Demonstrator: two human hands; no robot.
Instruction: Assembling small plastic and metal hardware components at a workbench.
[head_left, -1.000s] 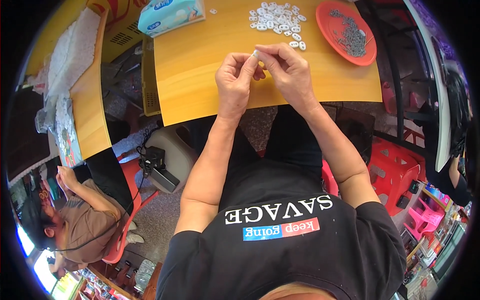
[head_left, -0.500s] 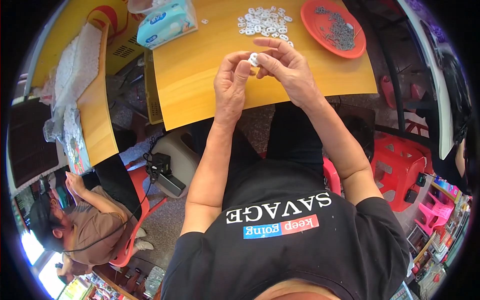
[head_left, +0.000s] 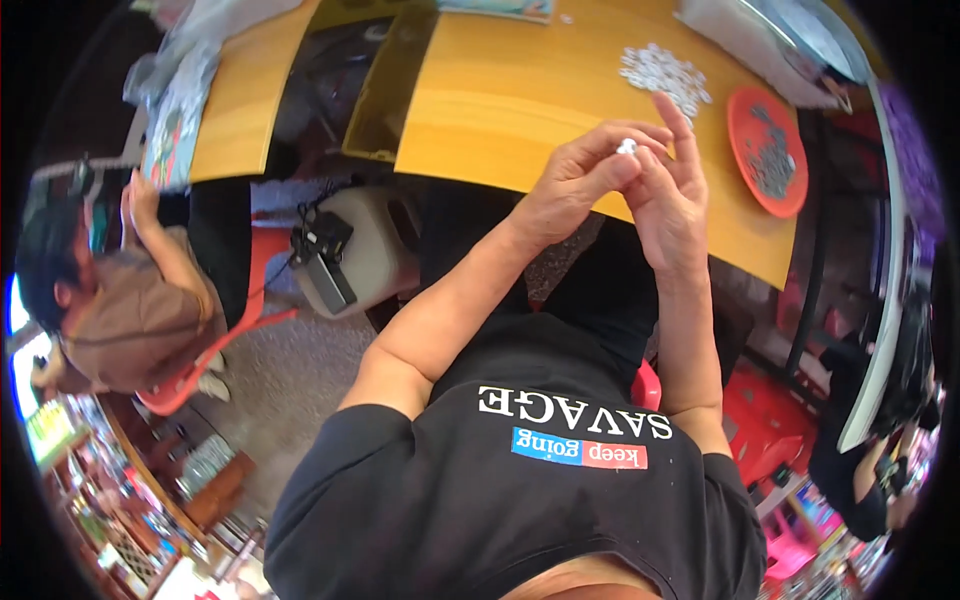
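Observation:
Between the fingertips of both hands is a small white plastic piece, partly covered by the fingers and slightly blurred. My left hand is closed on it with thumb and fingers. My right hand pinches at the same piece from the other side, one finger raised. Both hands are above the front edge of the yellow table. Beyond them lies a loose pile of small white oval pieces. To the right, a red plate holds many small grey metal parts.
A tissue pack and a clear bag lie along the table's far side. Left of me, a seated person is at another table. A grey stool with a black device on it stands between us.
The whole view has swung, so table, pile and plate appear farther right. My hands stay together on the white piece, with the left hand now turned more toward the right.

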